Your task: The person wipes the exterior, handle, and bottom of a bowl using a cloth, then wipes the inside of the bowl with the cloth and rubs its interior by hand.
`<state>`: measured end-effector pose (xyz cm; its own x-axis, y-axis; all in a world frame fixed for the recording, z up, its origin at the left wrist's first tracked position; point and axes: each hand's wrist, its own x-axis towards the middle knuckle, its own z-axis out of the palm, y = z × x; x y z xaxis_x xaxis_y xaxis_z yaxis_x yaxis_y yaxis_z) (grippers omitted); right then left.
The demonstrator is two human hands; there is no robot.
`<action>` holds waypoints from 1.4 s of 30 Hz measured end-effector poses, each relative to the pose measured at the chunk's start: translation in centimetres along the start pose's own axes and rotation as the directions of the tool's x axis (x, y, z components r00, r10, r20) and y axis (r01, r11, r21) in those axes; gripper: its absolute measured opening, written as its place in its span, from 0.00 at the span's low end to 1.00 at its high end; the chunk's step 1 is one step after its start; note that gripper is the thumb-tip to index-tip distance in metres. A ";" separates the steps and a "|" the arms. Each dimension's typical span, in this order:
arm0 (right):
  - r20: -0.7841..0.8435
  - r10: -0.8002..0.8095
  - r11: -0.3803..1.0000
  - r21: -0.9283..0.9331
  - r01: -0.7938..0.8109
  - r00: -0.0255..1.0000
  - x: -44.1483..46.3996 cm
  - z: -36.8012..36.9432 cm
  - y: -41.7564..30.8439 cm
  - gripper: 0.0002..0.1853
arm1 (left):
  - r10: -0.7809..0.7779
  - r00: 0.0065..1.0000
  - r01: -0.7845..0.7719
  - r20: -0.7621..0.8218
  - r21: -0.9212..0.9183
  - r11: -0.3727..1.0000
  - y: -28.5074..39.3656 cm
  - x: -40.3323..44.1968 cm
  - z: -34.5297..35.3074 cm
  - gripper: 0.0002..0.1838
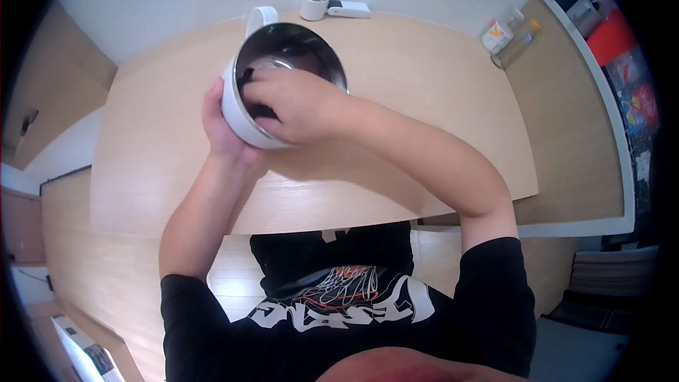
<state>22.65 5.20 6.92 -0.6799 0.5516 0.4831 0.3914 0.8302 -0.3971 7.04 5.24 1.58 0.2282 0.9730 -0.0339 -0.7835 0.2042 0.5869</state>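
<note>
A white pot (244, 122) with a shiny metal inside is tilted over the table, its mouth turned toward me. My left hand (225, 124) grips it from the left and below, with the thumb along its outer wall. My right hand (293, 99) reaches into the mouth, fingers curled against the inner wall. Something dark shows beside those fingertips, but I cannot make out what they hold. A white loop handle (263, 15) shows at the far side of the pot.
The pale wooden table (424, 99) meets the wall at the back. A white cylinder (314, 6) and a small white device (349, 9) stand there. At the back right are a white bottle (497, 37) and a clear bottle with a yellow top (516, 44). Shelves (612, 134) border the right.
</note>
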 end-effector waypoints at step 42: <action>0.254 0.589 0.583 0.524 -0.621 0.767 1.7 -4.4 -3.3 0.16 | 0.035 0.988 -0.043 0.150 0.049 0.998 -1.4 -1.0 0.2 0.36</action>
<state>22.94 3.75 12.45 -0.4487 0.8915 -0.0618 0.3253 0.0986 -0.9405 8.01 3.94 1.00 0.2845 0.9525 0.1087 -0.7635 0.1566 0.6266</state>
